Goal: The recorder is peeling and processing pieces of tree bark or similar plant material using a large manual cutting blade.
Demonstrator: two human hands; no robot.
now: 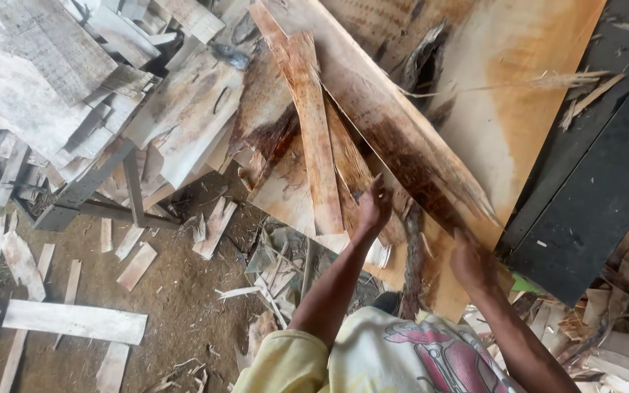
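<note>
My left hand (374, 206) reaches up and grips the lower end of a thin brown veneer strip (313, 124) that slants across a heap of veneer sheets. My right hand (472, 263) holds the near edge of a large pale orange veneer sheet (504, 102), which has dark stains and a torn hole near its top. Both forearms stretch out from my yellow printed shirt at the bottom of the view. More stained veneer pieces (285, 189) lie under the strip.
A stack of grey weathered veneer sheets (30, 73) rests on a metal frame (89, 196) at the left. Wood scraps and offcuts (74, 320) litter the dirt floor. A dark machine surface (591, 182) runs along the right, with broken wood pieces (620, 342) below it.
</note>
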